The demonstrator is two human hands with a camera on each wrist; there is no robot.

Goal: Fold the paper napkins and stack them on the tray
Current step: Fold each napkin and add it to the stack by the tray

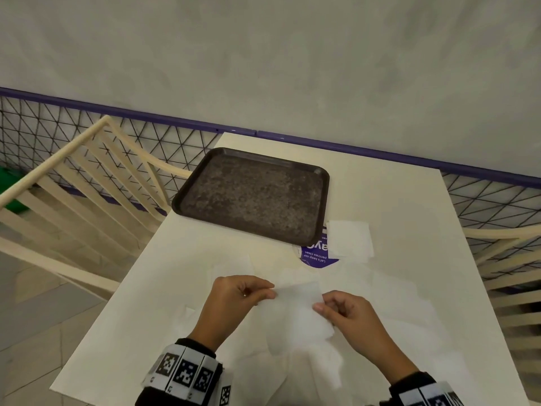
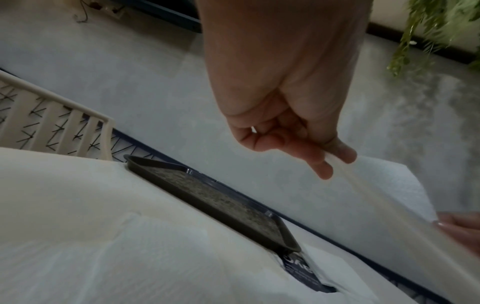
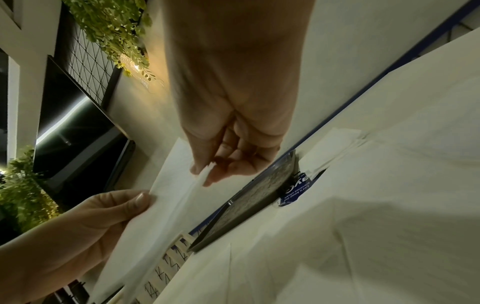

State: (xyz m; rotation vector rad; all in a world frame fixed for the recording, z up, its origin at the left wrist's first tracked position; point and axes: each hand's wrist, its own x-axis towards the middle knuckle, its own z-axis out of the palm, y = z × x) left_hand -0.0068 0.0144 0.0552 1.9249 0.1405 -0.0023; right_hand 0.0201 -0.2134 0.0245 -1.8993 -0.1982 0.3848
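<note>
A white paper napkin (image 1: 298, 309) hangs between my two hands above the near part of the table. My left hand (image 1: 248, 291) pinches its left upper corner between thumb and forefinger, also seen as the left hand (image 2: 335, 162). My right hand (image 1: 325, 306) pinches the right upper corner, and the right hand (image 3: 205, 174) shows the napkin (image 3: 161, 216) edge caught between its fingertips. The dark brown tray (image 1: 251, 197) lies bare at the far side of the table. A folded white napkin (image 1: 349, 241) lies just right of the tray's near corner.
Several loose napkins (image 1: 234, 268) lie spread flat on the white table (image 1: 395, 200). A round purple sticker (image 1: 317, 256) shows between tray and folded napkin. Cream slatted chairs (image 1: 73, 183) stand at both sides. A wire-mesh fence with a purple rail (image 1: 380, 150) backs the table.
</note>
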